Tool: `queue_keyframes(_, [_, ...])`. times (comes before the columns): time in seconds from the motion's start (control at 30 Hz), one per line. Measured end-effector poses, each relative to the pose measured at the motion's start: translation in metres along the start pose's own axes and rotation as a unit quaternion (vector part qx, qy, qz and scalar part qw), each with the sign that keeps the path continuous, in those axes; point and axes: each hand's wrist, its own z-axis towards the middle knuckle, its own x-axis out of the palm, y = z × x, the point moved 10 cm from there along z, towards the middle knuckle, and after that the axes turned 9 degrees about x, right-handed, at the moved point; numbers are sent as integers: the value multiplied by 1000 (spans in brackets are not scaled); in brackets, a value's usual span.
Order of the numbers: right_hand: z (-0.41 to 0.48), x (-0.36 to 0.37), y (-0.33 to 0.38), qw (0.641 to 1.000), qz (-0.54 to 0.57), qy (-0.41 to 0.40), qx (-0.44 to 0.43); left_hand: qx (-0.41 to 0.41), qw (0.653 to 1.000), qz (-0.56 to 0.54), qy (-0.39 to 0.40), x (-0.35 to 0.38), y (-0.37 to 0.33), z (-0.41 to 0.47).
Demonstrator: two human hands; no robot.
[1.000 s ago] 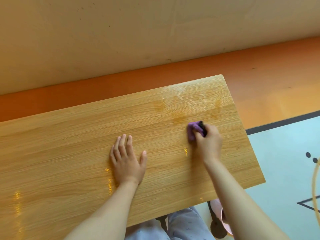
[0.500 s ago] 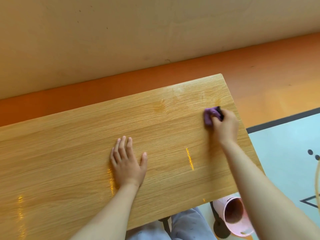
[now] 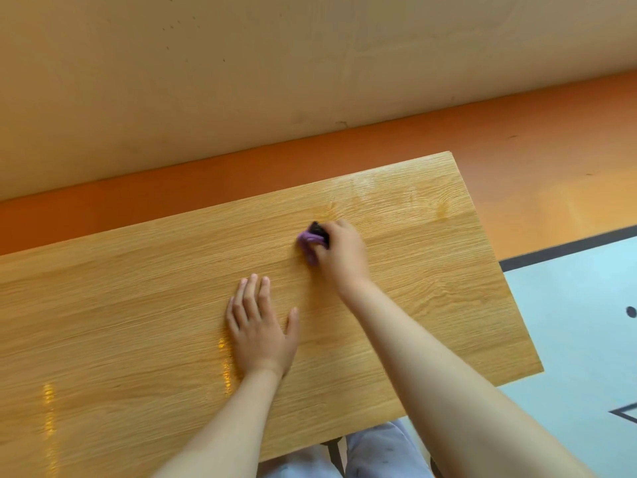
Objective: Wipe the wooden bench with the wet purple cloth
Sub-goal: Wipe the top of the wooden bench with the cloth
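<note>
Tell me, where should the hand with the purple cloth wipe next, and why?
Probably slide the purple cloth left along the grain. The right hand grips it; damp marks show near the far right corner of the wooden bench, while the wood left of the cloth looks dull. The left hand rests flat, nearer, off that path.

The wooden bench [image 3: 138,322] stands on an orange floor [image 3: 551,150], its grained top glossy (bright streaks of reflected light near the front left). The left hand [image 3: 260,329] rests flat on it, fingers straight. Farther back, the right hand [image 3: 341,251] grips a bunched purple cloth [image 3: 310,243] against the surface.
</note>
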Motion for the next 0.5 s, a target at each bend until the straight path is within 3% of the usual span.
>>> queue_keyframes(0.17, [15,-2,0,1000,4,10,-3,1,1000,-2,0,1,0,0])
queue_keyframes(0.5, [44,-180,-180,954,-43,-199,220,7,1000,-14,-7,0,-1,0])
